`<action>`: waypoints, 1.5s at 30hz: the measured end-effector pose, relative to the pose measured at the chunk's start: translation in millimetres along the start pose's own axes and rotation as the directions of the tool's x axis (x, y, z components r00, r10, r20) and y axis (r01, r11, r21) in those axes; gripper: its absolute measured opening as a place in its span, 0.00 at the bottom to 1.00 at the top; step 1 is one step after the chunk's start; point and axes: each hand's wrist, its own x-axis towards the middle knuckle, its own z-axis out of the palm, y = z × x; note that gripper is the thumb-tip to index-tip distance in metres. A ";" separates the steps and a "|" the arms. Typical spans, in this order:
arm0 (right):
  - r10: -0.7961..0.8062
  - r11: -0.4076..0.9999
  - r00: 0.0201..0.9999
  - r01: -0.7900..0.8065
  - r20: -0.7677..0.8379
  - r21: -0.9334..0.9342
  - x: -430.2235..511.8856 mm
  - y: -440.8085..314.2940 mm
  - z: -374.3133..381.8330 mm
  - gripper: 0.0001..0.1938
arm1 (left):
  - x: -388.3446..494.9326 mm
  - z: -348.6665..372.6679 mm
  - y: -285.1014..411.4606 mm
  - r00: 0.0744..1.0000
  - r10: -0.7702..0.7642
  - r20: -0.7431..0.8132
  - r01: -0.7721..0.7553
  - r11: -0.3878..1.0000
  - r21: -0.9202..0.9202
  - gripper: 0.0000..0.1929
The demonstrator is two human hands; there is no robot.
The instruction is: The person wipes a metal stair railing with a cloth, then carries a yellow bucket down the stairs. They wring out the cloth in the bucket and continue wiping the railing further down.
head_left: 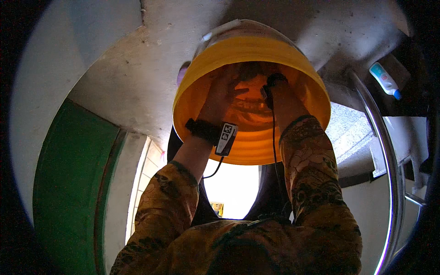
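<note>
Both forearms reach into a deep orange-yellow plastic bucket (252,147), whose round mouth faces me. My left hand (231,84) is inside it, thumb and fingers apart. A dark, unclear item (252,70) lies close to the left fingers near the far inner wall; whether they touch it is too dim to tell. Deeper on the right is my right hand (275,82), mostly hidden in shadow behind its black wrist strap. What it holds, if anything, cannot be made out. A strap with a small boxed device (226,139) circles my left wrist, and cables trail from both wrists.
A curved metal rail (378,127) runs down the right side. Beyond it, a white bottle with a blue cap (385,80) lies on a dark surface. On the left stands a green door panel (74,175). Something purple (181,74) shows behind the bucket's left side.
</note>
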 end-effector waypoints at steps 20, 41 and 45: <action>-0.038 0.997 0.995 0.043 0.087 -0.057 -0.8 -5.2 -0.3 0.21 | -2.0 5.3 -1.6 1.000 0.009 0.013 -0.008 0.998 -0.066 0.26; -0.120 0.947 0.876 0.242 0.468 -0.211 -161.2 -90.0 -38.2 0.23 | -66.9 -4.7 -0.1 0.912 0.092 0.400 -0.020 0.983 -0.182 0.22; -0.068 0.953 0.780 0.236 0.622 -0.192 -177.2 -111.5 -41.1 0.23 | -77.5 -4.2 0.2 0.926 -0.005 0.377 0.088 0.975 -0.205 0.19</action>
